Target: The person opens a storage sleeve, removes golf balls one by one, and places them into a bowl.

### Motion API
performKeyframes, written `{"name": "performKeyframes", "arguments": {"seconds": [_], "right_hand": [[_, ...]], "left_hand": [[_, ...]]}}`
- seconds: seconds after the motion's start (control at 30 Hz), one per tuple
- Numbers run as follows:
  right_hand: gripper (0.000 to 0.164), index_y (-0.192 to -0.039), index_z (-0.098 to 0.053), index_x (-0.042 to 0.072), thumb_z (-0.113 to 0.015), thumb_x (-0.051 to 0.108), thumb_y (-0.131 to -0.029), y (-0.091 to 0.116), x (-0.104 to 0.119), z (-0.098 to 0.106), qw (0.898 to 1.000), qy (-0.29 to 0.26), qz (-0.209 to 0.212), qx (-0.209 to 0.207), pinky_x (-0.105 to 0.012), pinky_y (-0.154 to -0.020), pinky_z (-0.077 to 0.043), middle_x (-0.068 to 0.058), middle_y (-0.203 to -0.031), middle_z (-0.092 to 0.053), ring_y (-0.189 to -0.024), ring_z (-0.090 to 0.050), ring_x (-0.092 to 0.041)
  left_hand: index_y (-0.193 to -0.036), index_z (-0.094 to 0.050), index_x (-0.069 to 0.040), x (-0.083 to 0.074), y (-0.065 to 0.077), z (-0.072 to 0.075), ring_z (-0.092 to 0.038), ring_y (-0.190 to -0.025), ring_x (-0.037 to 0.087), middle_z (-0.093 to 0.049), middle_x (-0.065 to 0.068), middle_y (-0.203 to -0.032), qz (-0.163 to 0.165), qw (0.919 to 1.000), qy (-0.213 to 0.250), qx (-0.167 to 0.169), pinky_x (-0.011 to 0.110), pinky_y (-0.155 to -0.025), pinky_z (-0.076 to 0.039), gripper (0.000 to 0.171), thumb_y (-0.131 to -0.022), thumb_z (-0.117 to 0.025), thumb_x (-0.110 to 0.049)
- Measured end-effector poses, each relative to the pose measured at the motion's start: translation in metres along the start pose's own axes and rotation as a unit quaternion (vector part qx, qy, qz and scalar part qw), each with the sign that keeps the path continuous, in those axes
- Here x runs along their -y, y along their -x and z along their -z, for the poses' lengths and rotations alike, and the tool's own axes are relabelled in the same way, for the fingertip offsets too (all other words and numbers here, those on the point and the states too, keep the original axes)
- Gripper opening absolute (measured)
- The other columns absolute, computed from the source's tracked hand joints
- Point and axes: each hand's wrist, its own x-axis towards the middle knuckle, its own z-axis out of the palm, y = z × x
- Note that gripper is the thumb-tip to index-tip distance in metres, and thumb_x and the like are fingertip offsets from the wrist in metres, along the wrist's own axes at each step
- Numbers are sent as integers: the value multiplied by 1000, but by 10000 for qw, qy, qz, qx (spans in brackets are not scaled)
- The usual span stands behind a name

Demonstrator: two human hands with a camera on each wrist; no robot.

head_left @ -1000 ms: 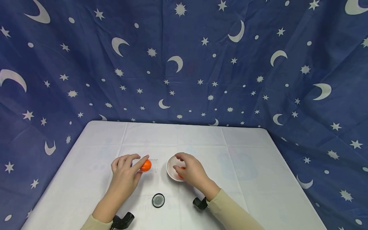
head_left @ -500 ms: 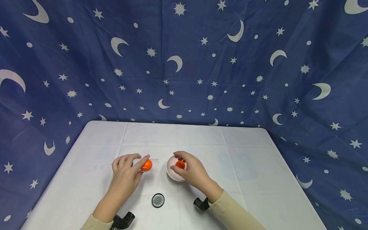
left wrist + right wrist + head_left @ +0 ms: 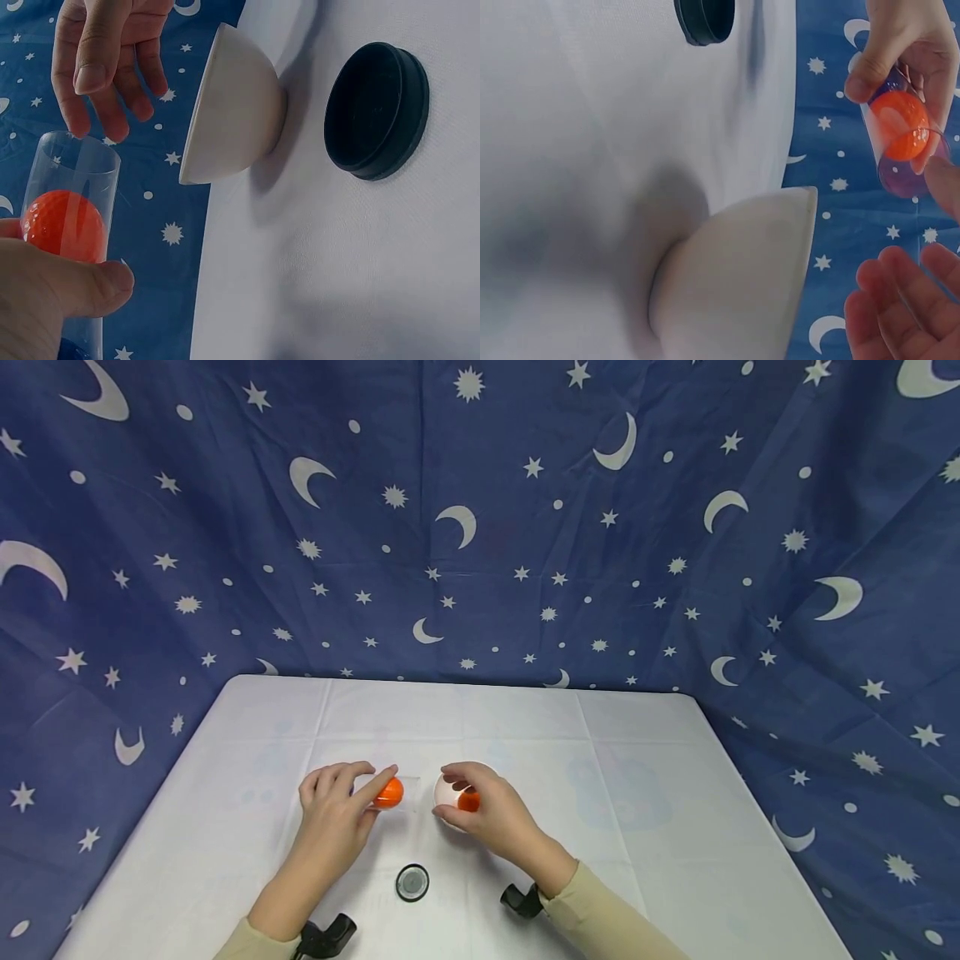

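Note:
My left hand (image 3: 330,827) grips a clear tube (image 3: 75,157) lying roughly sideways above the table, its mouth toward the right. Inside sits a dimpled orange ball (image 3: 64,225), with something blue (image 3: 73,351) deeper in. Over a white bowl (image 3: 240,105) hovers my right hand (image 3: 498,810), fingers loosely bent and thumb apart. Both wrist views show nothing between those fingers, which are close to the tube's mouth. Another orange ball (image 3: 468,800) appears in the head view at the bowl, partly covered by the right hand.
A dark round lid (image 3: 412,883) lies on the white-covered table (image 3: 637,752), nearer to me than the bowl. Behind the table hangs a blue curtain (image 3: 510,635) with moons and stars. Black wrist cameras (image 3: 521,902) sit under the forearms.
My left hand and the tube have shifted slightly right. The right hand has moved a little left toward the tube's mouth. The ball at the bowl has changed position slightly.

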Motion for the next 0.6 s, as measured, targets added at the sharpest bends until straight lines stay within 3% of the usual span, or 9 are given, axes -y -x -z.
{"name": "performKeyframes", "arguments": {"seconds": [0.4, 0.6], "right_hand": [[49, -117, -52, 22, -70, 39, -74, 0, -2, -8, 9988, -207, 420, -131, -26, -73, -48, 6, -104, -57, -89, -56, -8], [50, -118, -51, 22, -68, 40, -75, 0, -1, -10, 9990, -277, 339, 26, -26, -74, -48, 7, -105, -56, -89, -56, -8]], "left_hand": [[-122, -55, -28, -6, -1, -1, -40, -103, 28, -50, 5, -111, -62, 9998, 5, 177, 52, -89, -19, 65, -64, -78, -12], [-123, -54, -29, -7, -1, -2, -40, -103, 28, -50, 5, -111, -77, 9997, -17, 211, 52, -89, -19, 66, -64, -78, -13]]}}
